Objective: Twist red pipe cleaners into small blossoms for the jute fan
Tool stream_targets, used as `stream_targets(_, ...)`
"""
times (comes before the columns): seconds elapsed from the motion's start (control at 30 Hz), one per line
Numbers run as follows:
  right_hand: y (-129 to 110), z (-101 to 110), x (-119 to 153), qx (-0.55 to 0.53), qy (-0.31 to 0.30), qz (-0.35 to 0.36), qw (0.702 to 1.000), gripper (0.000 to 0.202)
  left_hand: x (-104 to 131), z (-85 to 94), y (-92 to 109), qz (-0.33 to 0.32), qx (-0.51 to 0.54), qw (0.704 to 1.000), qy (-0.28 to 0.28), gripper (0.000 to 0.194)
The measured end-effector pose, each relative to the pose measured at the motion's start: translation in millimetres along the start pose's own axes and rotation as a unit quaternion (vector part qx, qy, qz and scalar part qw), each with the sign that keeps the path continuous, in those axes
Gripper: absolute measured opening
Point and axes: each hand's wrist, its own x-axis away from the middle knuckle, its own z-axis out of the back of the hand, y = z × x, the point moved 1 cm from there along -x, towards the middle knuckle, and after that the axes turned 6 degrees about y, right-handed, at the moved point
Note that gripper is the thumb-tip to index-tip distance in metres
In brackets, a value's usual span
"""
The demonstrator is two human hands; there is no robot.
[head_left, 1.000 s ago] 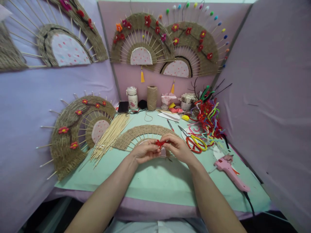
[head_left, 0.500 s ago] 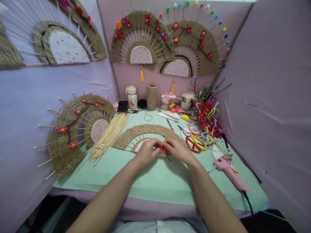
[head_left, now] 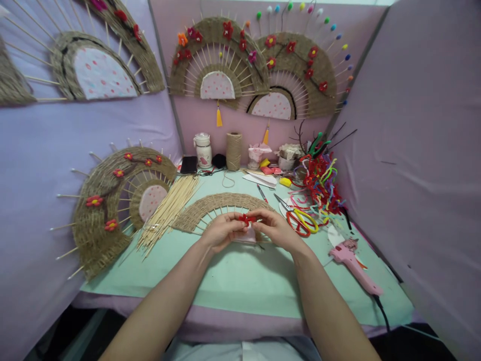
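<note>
Between my two hands is a small red flower (head_left: 246,219), its petals showing above my fingertips. My left hand (head_left: 224,231) pinches it from the left, thumb and fingers closed. On the other side my right hand (head_left: 275,228) grips a petal with its fingertips. Both hands hover over a woven twine fan (head_left: 225,199) lying on the table, with thin stick ribs. The fan's pale half-round centre (head_left: 246,235) is partly hidden by my hands.
Red-and-yellow scissors (head_left: 300,220) and a pink glue gun (head_left: 355,268) lie to the right. Bamboo sticks (head_left: 169,210) are at the left, near a flowered fan (head_left: 97,215). Behind stand a twine spool (head_left: 234,151), a white jar (head_left: 203,150) and a heap of pipe cleaners (head_left: 323,180).
The red flower has turned and shows more of its petals now. My right hand's fingers have shifted on it, and my left hand has moved slightly left and opened up to view.
</note>
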Motion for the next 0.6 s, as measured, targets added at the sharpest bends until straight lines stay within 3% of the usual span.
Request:
stream_targets(0.13, 3.1, -3.1, -0.6, 0.041, 0.028, 0.002, 0.999, 0.016, 1.8, -3.0, -0.7, -0.006, -0.017, 1.0, 0.008, 0.025)
stream_targets(0.37, 1.7, -5.6, -1.8, 0.073, 0.025, -0.022, 0.997, 0.019, -0.3, -4.4, -3.0, -0.087, -0.153, 0.983, 0.044, 0.021)
stream_targets(0.6, -2.5, -5.5, -0.4, 0.117, -0.008, -0.017, 0.993, 0.024, 1.3, -4.6, -2.0, -0.058, -0.169, 0.984, 0.021, 0.019)
